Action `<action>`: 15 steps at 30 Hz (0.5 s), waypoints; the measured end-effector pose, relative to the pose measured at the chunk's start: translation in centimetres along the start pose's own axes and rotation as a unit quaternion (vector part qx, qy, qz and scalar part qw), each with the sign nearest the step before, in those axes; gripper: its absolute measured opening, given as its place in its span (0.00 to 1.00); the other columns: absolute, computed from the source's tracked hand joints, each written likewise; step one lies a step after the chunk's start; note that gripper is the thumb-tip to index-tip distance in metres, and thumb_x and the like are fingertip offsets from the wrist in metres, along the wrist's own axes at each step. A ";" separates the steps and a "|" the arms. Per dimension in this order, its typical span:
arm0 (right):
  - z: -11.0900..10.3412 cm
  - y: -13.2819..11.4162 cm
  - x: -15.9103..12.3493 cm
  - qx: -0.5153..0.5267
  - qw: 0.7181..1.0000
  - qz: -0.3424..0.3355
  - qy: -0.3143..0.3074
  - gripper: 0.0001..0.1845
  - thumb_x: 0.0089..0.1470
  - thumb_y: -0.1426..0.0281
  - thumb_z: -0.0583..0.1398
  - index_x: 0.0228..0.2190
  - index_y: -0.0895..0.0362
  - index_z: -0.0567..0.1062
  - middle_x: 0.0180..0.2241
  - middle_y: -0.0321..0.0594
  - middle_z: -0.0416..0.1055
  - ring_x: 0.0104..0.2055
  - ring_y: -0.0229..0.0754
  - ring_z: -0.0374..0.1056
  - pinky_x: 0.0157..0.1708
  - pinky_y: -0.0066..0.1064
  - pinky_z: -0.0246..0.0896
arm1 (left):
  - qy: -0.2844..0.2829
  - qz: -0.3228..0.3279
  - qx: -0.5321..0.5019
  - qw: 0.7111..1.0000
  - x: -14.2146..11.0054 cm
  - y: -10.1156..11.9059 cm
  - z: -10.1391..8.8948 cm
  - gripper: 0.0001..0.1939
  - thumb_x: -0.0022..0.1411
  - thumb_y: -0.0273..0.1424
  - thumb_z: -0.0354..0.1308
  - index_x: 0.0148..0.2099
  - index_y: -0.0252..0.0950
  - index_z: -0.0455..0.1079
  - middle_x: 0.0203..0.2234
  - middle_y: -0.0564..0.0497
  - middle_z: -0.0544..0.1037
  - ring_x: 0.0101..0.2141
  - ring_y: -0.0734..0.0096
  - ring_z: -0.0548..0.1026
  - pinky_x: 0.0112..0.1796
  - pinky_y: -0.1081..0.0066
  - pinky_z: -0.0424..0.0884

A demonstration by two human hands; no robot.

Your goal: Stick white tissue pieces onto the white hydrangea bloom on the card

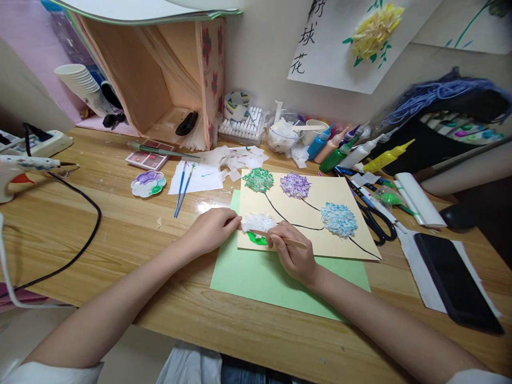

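Observation:
My right hand [294,253] grips a flat wooden craft stick [295,243], which lies low across a round white cluster of paper bits [258,222]. Under that cluster shows a patch of bright green [257,239], perhaps paint. At the cluster's left edge, the fingers of my left hand [214,226] are drawn together; what they pinch, if anything, is hidden. The cream card [280,208] also bears a green cluster [259,180], a purple one [295,185] and a blue one [339,219], with black stem lines between. A light green sheet [276,282] lies beneath the card.
Paint bottles [338,152] and torn white paper [240,160] sit behind the card. Scissors [378,224] and a black phone [456,280] lie to the right. Leftward are brushes [184,189], a paint palette [148,183] and a glue gun [28,165] with its cable.

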State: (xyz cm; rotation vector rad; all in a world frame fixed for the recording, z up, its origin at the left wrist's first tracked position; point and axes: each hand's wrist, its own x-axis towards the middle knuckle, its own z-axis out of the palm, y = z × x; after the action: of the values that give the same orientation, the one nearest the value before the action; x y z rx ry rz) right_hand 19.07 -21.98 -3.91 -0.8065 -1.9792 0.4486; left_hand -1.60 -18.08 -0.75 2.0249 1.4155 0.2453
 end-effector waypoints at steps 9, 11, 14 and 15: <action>-0.2 0.0 -0.2 0.037 0.998 0.005 0.048 0.12 0.62 0.75 0.49 0.29 0.55 0.68 0.22 0.37 0.67 0.24 0.38 0.61 0.25 0.31 0.58 | -0.003 -0.002 -0.012 1.000 -0.2 -0.1 0.0 0.19 0.65 0.38 0.43 0.32 0.38 0.73 0.33 0.50 0.79 0.36 0.63 0.73 0.34 0.69 0.61; -0.3 0.0 -0.5 0.054 0.996 -0.006 0.070 0.13 0.62 0.74 0.48 0.29 0.55 0.69 0.21 0.37 0.66 0.23 0.38 0.60 0.23 0.31 0.57 | -0.004 0.001 -0.020 1.000 -0.3 -0.2 0.0 0.20 0.65 0.39 0.43 0.32 0.38 0.73 0.31 0.50 0.78 0.35 0.63 0.73 0.34 0.69 0.61; -0.4 0.0 -0.7 0.077 0.992 0.001 0.096 0.13 0.62 0.73 0.47 0.29 0.55 0.68 0.20 0.36 0.65 0.22 0.38 0.60 0.23 0.31 0.57 | -0.017 0.009 -0.064 0.998 0.0 -0.6 -0.3 0.22 0.66 0.41 0.42 0.31 0.37 0.73 0.28 0.50 0.78 0.31 0.66 0.73 0.32 0.70 0.62; -0.5 0.1 -0.7 0.082 0.991 0.004 0.103 0.14 0.62 0.73 0.47 0.29 0.55 0.68 0.20 0.36 0.65 0.22 0.38 0.60 0.23 0.31 0.57 | -0.015 0.006 -0.086 0.996 0.2 -0.8 -0.5 0.22 0.66 0.41 0.41 0.32 0.37 0.73 0.27 0.50 0.78 0.30 0.67 0.73 0.32 0.70 0.63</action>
State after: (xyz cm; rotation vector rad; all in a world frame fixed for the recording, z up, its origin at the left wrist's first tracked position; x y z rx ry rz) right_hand 19.75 -22.40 -4.15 -0.7260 -1.7242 0.5054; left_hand -2.39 -17.56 -0.88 1.8907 1.3168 0.3289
